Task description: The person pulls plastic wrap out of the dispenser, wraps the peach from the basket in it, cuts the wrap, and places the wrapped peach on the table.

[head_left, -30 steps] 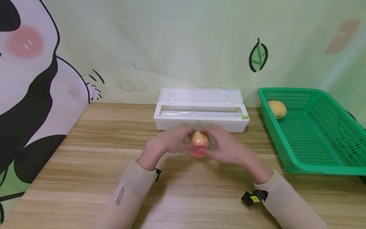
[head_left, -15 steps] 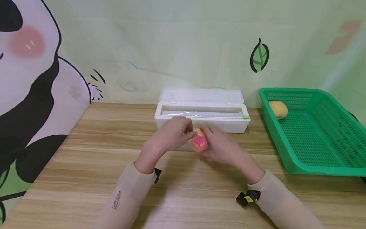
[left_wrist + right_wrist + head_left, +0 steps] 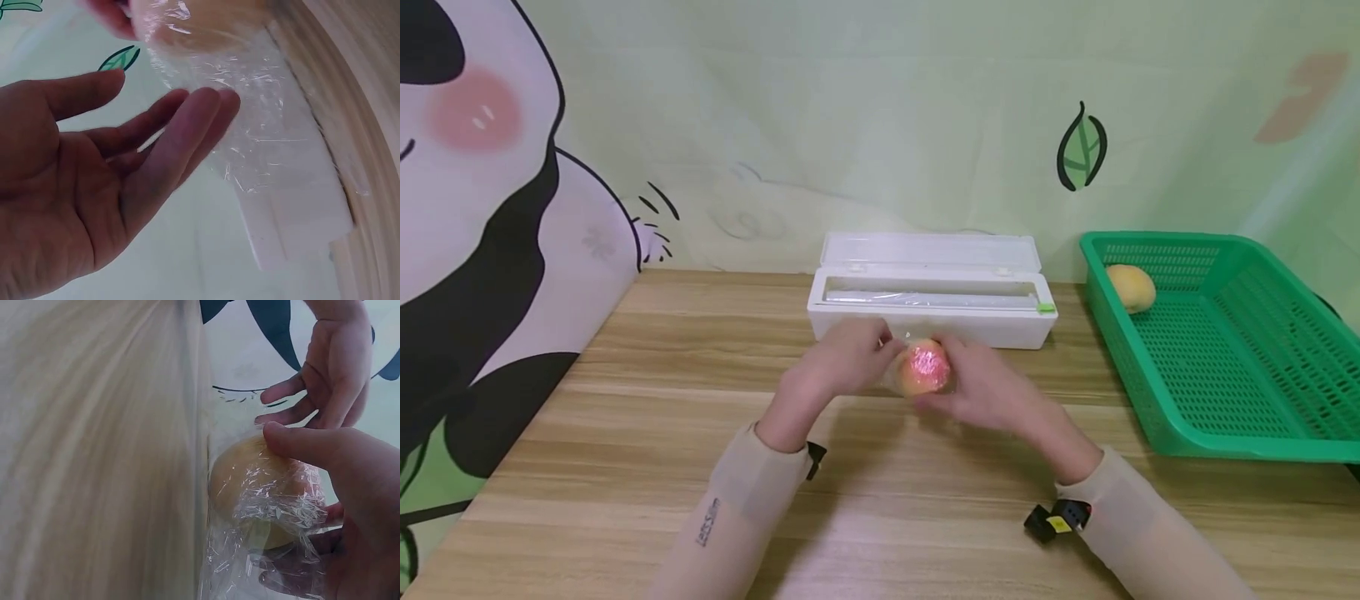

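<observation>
A round yellow and pink fruit (image 3: 924, 367), peach-like, is wrapped in clear cling film. My right hand (image 3: 988, 385) grips it from the right, thumb on one side and fingers on the other in the right wrist view. Loose, crinkled film (image 3: 259, 119) trails off the fruit in the left wrist view. Just left of the fruit is my left hand (image 3: 848, 357); its thumb stands apart from loosely bent fingers, and nothing is held between them. Its fingertips lie close to the loose film; whether they touch it is unclear.
Behind the hands stands a white cling film dispenser (image 3: 932, 325), lid raised, with a film roll (image 3: 932, 298) inside. A green basket (image 3: 1150, 400) at the right holds another yellow fruit (image 3: 1131, 288). The wooden table (image 3: 880, 517) meets a printed backdrop at the rear.
The fruit has turned, bringing its pink side up toward the head camera. Both hands were on it at first; the left hand has come off to the left while the right keeps its grip.
</observation>
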Demonstrator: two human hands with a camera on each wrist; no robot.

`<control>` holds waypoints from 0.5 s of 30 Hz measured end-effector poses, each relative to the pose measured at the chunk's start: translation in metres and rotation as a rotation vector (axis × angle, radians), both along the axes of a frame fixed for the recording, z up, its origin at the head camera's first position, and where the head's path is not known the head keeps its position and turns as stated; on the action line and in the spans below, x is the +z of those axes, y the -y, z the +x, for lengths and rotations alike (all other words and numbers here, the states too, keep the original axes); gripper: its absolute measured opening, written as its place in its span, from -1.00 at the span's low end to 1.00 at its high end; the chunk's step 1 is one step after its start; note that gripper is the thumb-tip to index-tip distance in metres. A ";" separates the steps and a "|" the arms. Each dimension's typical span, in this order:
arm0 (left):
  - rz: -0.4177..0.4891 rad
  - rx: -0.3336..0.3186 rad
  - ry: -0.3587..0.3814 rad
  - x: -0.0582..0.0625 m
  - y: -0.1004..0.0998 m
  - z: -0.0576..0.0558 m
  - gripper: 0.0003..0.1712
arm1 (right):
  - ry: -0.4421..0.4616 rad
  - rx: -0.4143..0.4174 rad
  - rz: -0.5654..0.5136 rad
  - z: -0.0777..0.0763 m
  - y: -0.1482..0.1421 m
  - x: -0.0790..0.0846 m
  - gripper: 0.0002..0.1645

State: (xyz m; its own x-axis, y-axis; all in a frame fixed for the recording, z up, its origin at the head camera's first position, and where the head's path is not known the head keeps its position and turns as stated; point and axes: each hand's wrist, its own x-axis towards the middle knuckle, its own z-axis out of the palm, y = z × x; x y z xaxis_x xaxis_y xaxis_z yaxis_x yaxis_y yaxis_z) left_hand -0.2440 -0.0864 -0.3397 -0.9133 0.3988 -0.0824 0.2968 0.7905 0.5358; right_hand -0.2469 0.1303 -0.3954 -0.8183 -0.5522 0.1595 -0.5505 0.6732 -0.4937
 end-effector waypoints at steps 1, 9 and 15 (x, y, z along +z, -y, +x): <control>0.008 0.014 -0.001 -0.001 0.000 -0.001 -0.65 | -0.009 -0.005 -0.005 0.001 0.000 0.001 -0.16; 0.133 0.057 -0.030 -0.008 0.002 -0.008 -0.58 | -0.101 -0.003 -0.051 0.007 0.004 0.010 -0.09; 0.244 0.047 -0.004 -0.014 0.002 -0.013 -0.60 | -0.154 0.002 -0.057 0.010 0.005 0.013 -0.03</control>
State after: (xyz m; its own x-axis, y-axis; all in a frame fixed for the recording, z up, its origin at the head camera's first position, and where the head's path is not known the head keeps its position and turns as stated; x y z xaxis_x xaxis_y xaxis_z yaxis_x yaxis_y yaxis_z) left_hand -0.2566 -0.0885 -0.3534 -0.9315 0.3634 0.0145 0.2648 0.6505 0.7118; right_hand -0.2366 0.1249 -0.3827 -0.7805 -0.5406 0.3139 -0.6241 0.6454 -0.4404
